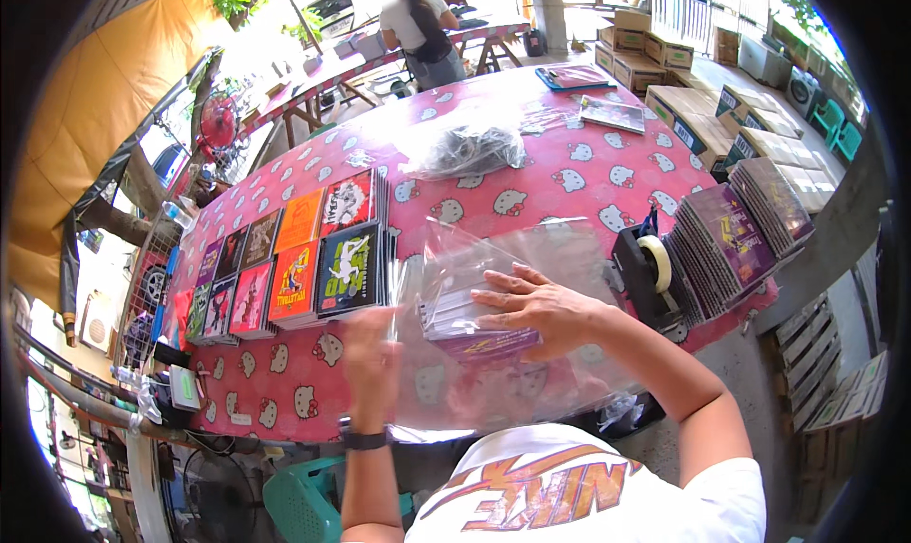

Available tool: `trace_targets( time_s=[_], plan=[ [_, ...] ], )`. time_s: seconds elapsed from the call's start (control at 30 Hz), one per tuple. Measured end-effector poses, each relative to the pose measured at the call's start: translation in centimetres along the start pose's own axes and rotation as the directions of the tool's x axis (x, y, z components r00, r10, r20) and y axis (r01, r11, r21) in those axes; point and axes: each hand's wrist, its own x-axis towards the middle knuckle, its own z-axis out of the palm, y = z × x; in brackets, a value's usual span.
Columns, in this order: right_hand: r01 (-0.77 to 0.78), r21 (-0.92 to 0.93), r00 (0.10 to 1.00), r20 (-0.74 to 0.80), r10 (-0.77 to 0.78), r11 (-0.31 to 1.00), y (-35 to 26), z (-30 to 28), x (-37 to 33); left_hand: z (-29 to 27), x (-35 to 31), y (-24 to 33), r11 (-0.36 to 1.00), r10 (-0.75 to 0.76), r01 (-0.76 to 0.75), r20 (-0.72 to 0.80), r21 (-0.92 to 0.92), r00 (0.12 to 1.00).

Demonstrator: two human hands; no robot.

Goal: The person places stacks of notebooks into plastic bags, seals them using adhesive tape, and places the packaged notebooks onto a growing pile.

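Observation:
My right hand (536,308) lies flat with spread fingers on a stack of flat purple booklets (470,323) that sits inside a large clear plastic bag (531,258) on the pink patterned table (569,177). My left hand (372,353), with a dark watch on the wrist, is blurred at the bag's left edge; whether it grips the plastic is unclear.
Rows of colourful booklets (294,268) lie left of the bag. A black tape dispenser (645,268) and fanned purple booklets (726,239) stand to the right. A bundle in clear plastic (470,149) lies farther back. Cardboard boxes (702,116) line the right side. A person (422,26) stands beyond the table.

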Motion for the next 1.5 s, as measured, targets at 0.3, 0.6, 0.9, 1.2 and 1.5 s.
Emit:
trace_targets(
  time_s=[0.3, 0.6, 0.9, 1.2, 1.5],
  plan=[
    [-0.025, -0.027, 0.976, 0.215, 0.03, 0.999, -0.4, -1.7, 0.3, 3.4, -1.6, -1.1, 0.989, 0.144, -0.146, 0.378, -0.023, 0.915],
    [0.025, 0.281, 0.982, 0.174, -0.077, 0.959, 2.7, -1.8, 2.0, 3.3, 1.7, 0.6, 0.955, 0.208, -0.293, 0.617, 0.038, 0.759],
    [-0.268, 0.91, 0.725, -0.025, 0.689, 0.315, 6.1, 3.3, -5.2, 4.5, 1.4, 1.7, 0.925, 0.183, -0.339, 0.581, 0.171, 0.793],
    [-0.798, 0.534, -0.104, -0.577, 0.81, 0.278, 3.2, 4.5, -24.2, 5.1, 0.8, 2.7, 0.916, 0.183, -0.34, 0.53, 0.214, 0.828],
    [-0.868, 0.11, 0.222, -0.785, 0.578, 0.484, 5.1, 5.3, -24.4, 5.0, 1.3, 2.6, 0.936, 0.136, -0.292, 0.564, 0.196, 0.815]
  ],
)
